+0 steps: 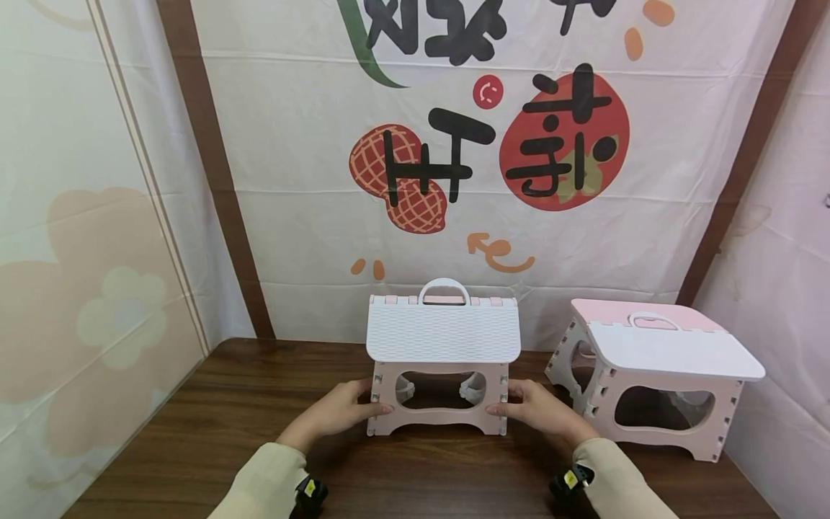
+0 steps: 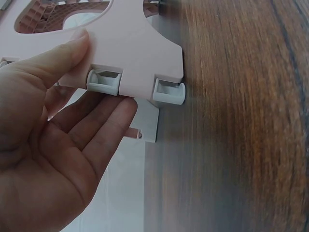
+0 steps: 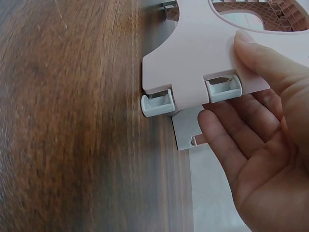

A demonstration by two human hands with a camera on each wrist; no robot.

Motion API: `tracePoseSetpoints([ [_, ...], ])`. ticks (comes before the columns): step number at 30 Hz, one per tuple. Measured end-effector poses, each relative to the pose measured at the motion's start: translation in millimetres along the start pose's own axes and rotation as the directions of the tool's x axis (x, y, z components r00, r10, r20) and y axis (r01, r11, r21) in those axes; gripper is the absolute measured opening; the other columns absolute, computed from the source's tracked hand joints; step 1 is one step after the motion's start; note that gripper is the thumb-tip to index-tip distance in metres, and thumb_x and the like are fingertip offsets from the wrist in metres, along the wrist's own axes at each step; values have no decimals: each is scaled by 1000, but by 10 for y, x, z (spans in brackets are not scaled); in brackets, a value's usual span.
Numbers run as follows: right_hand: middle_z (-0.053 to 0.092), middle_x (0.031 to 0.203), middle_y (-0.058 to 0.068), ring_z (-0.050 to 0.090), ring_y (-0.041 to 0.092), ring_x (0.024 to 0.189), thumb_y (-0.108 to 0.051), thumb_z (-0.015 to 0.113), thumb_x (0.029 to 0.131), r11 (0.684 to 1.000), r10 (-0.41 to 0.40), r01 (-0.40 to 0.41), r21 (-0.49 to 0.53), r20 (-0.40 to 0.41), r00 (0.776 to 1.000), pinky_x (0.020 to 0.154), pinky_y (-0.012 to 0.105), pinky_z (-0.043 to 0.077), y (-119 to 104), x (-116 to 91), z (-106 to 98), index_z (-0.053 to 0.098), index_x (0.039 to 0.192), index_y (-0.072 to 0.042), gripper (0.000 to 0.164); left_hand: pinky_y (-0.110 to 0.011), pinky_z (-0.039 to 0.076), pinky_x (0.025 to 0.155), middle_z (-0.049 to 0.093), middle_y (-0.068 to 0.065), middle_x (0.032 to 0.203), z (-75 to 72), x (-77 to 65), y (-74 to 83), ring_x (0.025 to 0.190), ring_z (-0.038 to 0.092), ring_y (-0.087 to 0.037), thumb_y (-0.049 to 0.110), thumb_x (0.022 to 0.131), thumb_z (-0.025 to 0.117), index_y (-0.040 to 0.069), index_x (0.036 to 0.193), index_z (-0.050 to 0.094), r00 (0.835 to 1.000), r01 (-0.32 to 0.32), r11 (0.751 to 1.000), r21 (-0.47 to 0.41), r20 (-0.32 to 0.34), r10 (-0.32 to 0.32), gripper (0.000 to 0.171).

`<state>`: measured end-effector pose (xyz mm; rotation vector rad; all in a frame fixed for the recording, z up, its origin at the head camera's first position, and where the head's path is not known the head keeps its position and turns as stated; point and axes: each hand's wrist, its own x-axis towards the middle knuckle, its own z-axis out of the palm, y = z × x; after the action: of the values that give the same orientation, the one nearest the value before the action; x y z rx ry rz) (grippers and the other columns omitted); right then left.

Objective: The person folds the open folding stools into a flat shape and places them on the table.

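Note:
A folding step stool with a white ribbed seat half and pink legs stands on the wooden table. Its seat is partly folded, with the white handle arched at the top ridge. My left hand grips the left edge of the front leg panel, thumb on the front face and fingers curled behind. On the opposite edge, my right hand holds the panel the same way. Both wrist views show white hinge knuckles along the panel edges beside the fingers, close to the tabletop.
To the right stands a second pink and white folding stool, unfolded with its seat flat. The brown wooden table reaches back to a printed cloth backdrop. Cloth walls hang at the left and right.

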<state>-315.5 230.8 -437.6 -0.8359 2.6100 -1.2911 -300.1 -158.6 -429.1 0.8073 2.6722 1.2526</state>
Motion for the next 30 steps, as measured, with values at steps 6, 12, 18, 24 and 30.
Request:
tracePoseSetpoints([
  [6, 72, 99, -7, 63, 13, 94, -33, 74, 92, 1000, -5, 5, -17, -3, 1000, 79, 27, 50, 9, 9, 0, 73, 106, -18, 20, -51, 53, 90, 66, -16, 125, -3, 1, 5, 109, 65, -27, 36, 96, 68, 0, 132, 61, 1000, -9, 1000, 4, 2, 9, 51],
  [12, 72, 97, -8, 62, 11, 92, -34, 74, 92, 999, -7, 7, -31, -1, 1000, 79, 26, 50, 17, 15, 4, 73, 104, -18, 20, -51, 53, 90, 66, -15, 124, -5, 7, -2, 108, 65, -27, 36, 97, 67, 0, 130, 62, 1000, -21, 1000, -2, 16, 21, 49],
  [18, 72, 96, -8, 61, 10, 91, -34, 74, 92, 1000, -9, 9, -22, 2, 1000, 79, 26, 49, 10, 14, 2, 73, 103, -18, 19, -50, 53, 90, 67, -13, 122, -7, 27, -7, 108, 65, -28, 37, 98, 65, 1, 128, 63, 999, -25, 1000, 3, 25, 25, 47],
  [24, 72, 94, -8, 60, 10, 90, -34, 74, 92, 1000, -12, 12, -18, 4, 1000, 78, 26, 49, 2, 12, 1, 73, 102, -18, 18, -49, 53, 90, 67, -13, 122, -4, 29, -5, 108, 65, -27, 36, 99, 64, 0, 128, 63, 999, -29, 1000, -2, 31, 29, 46],
  [30, 71, 94, -7, 60, 11, 90, -34, 73, 93, 1000, -7, 7, -11, 13, 1000, 78, 26, 48, 3, 9, 4, 73, 103, -18, 19, -50, 52, 92, 66, -15, 124, 2, 13, 1, 110, 64, -28, 35, 99, 64, -2, 131, 61, 999, -24, 1000, -14, 33, 24, 49],
])
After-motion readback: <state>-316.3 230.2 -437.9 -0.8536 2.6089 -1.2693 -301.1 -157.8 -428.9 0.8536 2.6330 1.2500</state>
